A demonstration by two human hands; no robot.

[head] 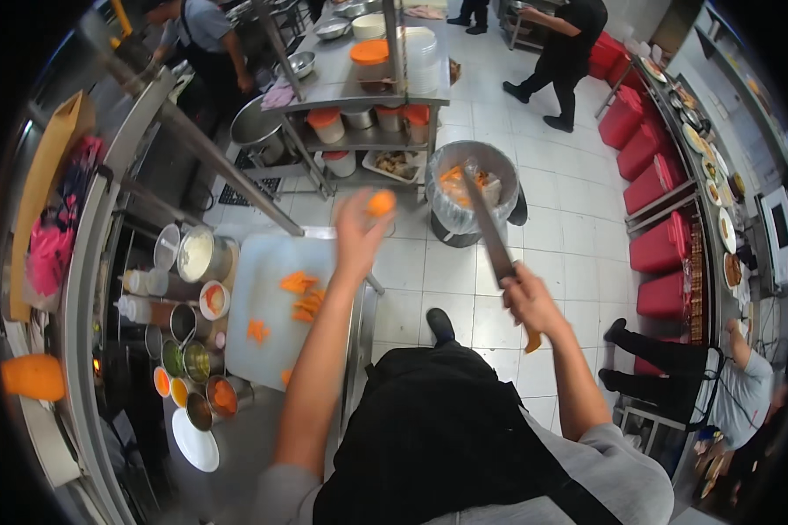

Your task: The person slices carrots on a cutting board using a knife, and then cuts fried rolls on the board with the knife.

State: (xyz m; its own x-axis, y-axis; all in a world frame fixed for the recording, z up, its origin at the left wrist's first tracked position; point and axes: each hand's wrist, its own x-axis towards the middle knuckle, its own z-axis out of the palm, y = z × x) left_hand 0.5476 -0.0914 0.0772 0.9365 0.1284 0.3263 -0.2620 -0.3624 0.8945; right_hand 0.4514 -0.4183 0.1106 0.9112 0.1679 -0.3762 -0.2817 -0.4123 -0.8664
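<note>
In my left hand (358,233) is a small round orange piece of food (381,203), pinched near the fingertips and slightly blurred. My right hand (530,296) grips the handle of a long kitchen knife (489,230). Its blade points away from me, and its tip overlaps the lined trash bin (448,220) in the picture. Orange scraps (456,187) and clear plastic lie inside the bin. To my left, a pale cutting board (253,262) bears several piles of cut orange pieces (297,282). Both hands are off the board.
Metal containers (197,363), squeeze bottles (148,310) and a white plate (196,440) crowd the counter left of the board. A steel prep table (341,79) stands ahead. Red bins (660,243) line the right side. Other people (558,59) stand farther off and at right.
</note>
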